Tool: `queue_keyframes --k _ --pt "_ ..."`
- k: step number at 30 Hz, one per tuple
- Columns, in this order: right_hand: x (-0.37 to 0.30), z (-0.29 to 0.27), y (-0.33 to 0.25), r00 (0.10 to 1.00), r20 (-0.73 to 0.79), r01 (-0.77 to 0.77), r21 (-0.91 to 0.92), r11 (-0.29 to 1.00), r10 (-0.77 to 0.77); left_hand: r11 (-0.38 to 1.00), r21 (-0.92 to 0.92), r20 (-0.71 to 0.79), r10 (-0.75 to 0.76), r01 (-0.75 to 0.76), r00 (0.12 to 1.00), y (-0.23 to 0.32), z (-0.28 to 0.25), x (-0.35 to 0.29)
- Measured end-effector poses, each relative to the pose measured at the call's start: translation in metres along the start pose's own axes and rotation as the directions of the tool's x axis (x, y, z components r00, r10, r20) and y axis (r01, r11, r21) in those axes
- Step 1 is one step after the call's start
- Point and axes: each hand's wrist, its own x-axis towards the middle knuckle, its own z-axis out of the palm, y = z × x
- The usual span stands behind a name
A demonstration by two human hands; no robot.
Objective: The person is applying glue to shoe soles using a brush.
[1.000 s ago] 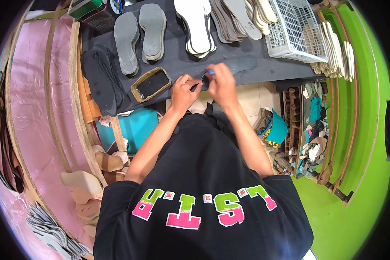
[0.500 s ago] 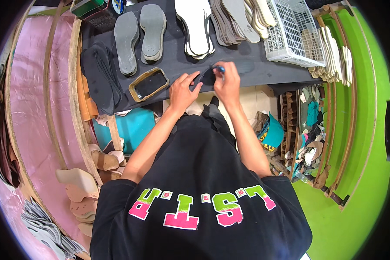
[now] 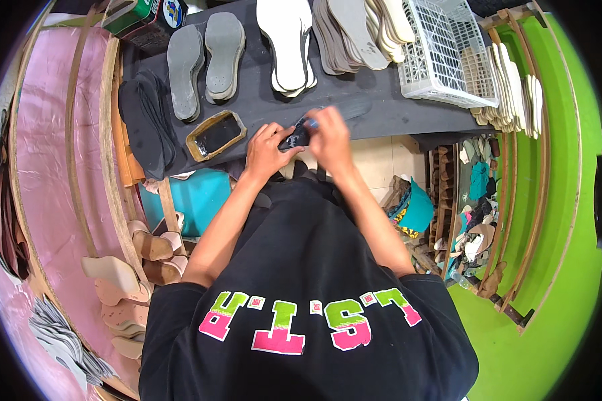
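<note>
A dark insole-shaped piece point(image 3: 352, 109) lies slantwise near the front edge of the black-covered table, its heel end between my hands. My left hand point(image 3: 267, 148) pinches that heel end, where a pale printed mark shows. Over the middle of the piece is my right hand point(image 3: 330, 139), smeared by motion. Its fingers are closed on a small blue-handled tool point(image 3: 312, 123), whose working end is hidden. Left of my left hand stands a shallow tan-rimmed tray point(image 3: 238, 140) with a dark inside.
Grey soles point(image 3: 222, 60), white soles point(image 3: 284, 40) and grey-brown soles point(image 3: 338, 40) line the table's back. A white plastic crate point(image 3: 441, 60) stands at right. Black pieces point(image 3: 147, 123) lie at left, below a green can point(image 3: 140, 23). A wooden rack point(image 3: 112, 120) borders the left.
My right hand has swept left and slightly down along the dark piece with the blue tool. The piece's heel mark now shows. The whole view has shifted a little.
</note>
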Motion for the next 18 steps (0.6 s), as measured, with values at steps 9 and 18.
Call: queue_keyframes --k 9,18 --pt "0.037 -0.018 0.040 0.991 -0.089 -0.080 0.167 0.983 0.096 0.999 -0.015 -0.034 -0.052 0.051 0.998 -0.003 0.007 0.000" --pt "-0.017 -0.004 -0.006 0.965 0.148 0.191 0.162 0.968 -0.216 0.998 0.056 -0.086 -0.018 0.023 0.996 -0.001 0.010 0.002"
